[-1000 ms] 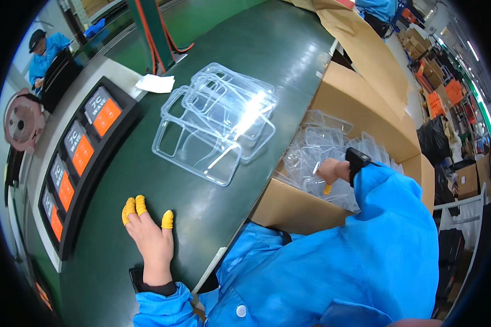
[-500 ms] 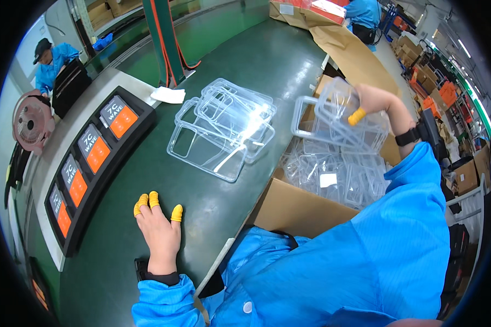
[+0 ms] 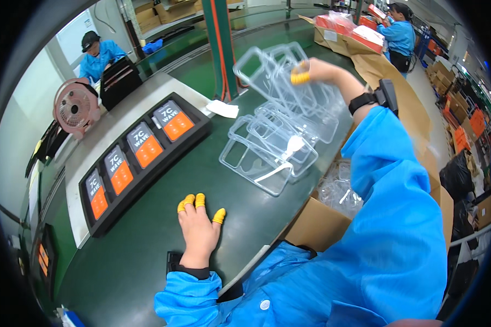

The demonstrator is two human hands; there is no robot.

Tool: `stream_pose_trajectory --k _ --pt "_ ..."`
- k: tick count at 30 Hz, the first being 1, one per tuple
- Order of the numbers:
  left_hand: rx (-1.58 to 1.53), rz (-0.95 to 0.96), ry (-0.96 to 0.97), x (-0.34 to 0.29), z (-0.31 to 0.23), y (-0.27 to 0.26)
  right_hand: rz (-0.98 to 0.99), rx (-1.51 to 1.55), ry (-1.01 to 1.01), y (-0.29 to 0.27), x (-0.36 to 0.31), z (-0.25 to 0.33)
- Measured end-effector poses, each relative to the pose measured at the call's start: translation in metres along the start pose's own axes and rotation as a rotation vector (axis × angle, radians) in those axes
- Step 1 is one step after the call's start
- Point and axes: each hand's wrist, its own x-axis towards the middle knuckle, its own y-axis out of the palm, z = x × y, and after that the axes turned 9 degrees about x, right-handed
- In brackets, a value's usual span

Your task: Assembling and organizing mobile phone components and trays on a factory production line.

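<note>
My right hand (image 3: 314, 72), yellow finger cots on its fingers, is closed on a bunch of clear phone cases (image 3: 275, 75). It holds them up over the far part of the green work surface; motion blurs them a little. Below and nearer lies a loose pile of clear phone cases (image 3: 259, 170), overlapping at different angles. Some of the held cases overlap the pile in the picture, and I cannot tell whether they touch it. My left hand (image 3: 199, 231) rests on the green surface with its yellow-capped fingers spread, holding nothing.
At my right, an open cardboard box (image 3: 317, 222) holds more clear cases (image 3: 341, 191). A black tray (image 3: 142, 188) with several black-and-orange packs stands at left. White paper (image 3: 222, 109) lies beside a green post (image 3: 219, 49). A pink fan (image 3: 75, 108) and two co-workers are farther off.
My right hand has lifted the clear phone cases from above the cardboard box and carried them left and away, over the pile. My left hand stays on the surface. The view has shifted.
</note>
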Motion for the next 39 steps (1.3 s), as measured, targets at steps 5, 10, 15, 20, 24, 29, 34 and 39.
stream_pose_trajectory --k 5,10,15,20,24,29,34,39 --pt "-0.027 0.026 -0.005 0.003 0.002 -0.004 0.238 -0.188 0.135 0.038 0.015 -0.044" --pt "-0.016 0.037 -0.007 0.005 0.003 -0.004 -0.192 0.027 -0.043 0.044 0.010 -0.042" --pt "-0.019 0.017 -0.006 0.007 0.002 -0.002 -0.389 0.156 -0.188 0.056 -0.025 0.014" --pt "-0.025 0.015 -0.002 0.003 0.002 -0.003 -0.181 0.144 -0.406 0.113 -0.098 0.056" --pt "-0.017 -0.017 0.002 0.003 0.003 0.003 -0.124 -0.016 -0.516 0.186 -0.128 0.060" --pt "-0.019 -0.077 0.018 0.007 0.004 0.005 -0.122 -0.273 -0.589 0.232 -0.126 0.049" --pt "0.004 -0.062 -0.036 0.010 0.004 0.006 -0.240 -0.349 -0.607 0.226 -0.084 0.038" --pt "-0.239 -0.102 -0.069 0.006 0.009 -0.007 -0.184 0.119 -0.564 0.237 -0.099 0.073"
